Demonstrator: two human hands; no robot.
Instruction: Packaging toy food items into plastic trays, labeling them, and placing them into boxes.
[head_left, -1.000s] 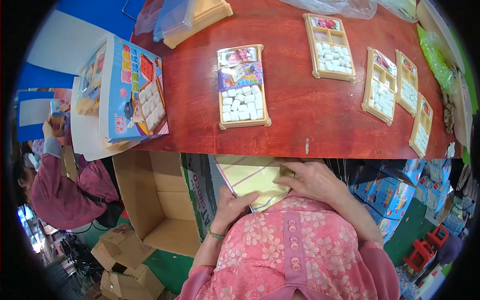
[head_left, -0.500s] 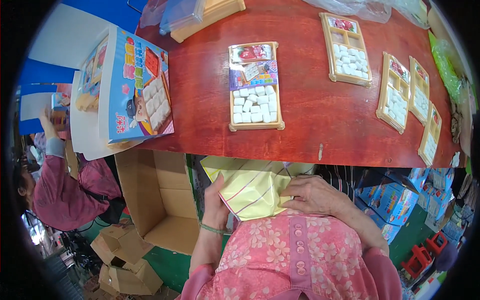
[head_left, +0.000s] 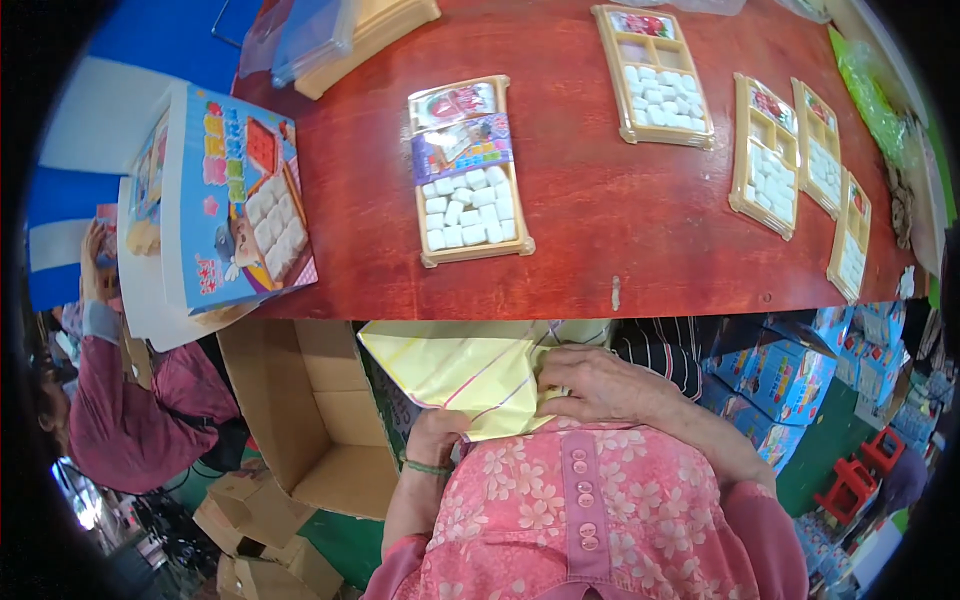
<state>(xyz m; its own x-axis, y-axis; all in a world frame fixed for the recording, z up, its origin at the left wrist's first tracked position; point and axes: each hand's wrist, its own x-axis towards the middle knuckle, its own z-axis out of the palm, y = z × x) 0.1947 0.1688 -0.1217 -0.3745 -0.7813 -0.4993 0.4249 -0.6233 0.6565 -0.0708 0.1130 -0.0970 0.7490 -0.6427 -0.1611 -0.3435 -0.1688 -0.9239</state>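
Observation:
A pale yellow sheet with diagonal stripes (head_left: 470, 375) lies over my lap, just below the table edge; cloth or plastic, I cannot tell. My left hand (head_left: 437, 434), a green band at its wrist, is closed on the sheet's near left corner. On its right part, my right hand (head_left: 605, 385) pinches a fold with curled fingers, the fingertips partly hidden in the folds. Above on the table lies a tan tray of white pillow-shaped pieces (head_left: 466, 205), with a purple printed band and a packet picturing red fruit across its upper part.
More filled trays (head_left: 768, 165) lie to the right. At the table's left stands an open blue printed box (head_left: 240, 205); behind it are stacked tan trays (head_left: 370, 40). An open cardboard carton (head_left: 345, 465) sits below the edge. Another person's sleeve (head_left: 135, 415) shows far left.
My left hand has moved down toward my body, drawing the sheet's corner with it. More of the sheet spreads out at the left. The whole view has shifted slightly.

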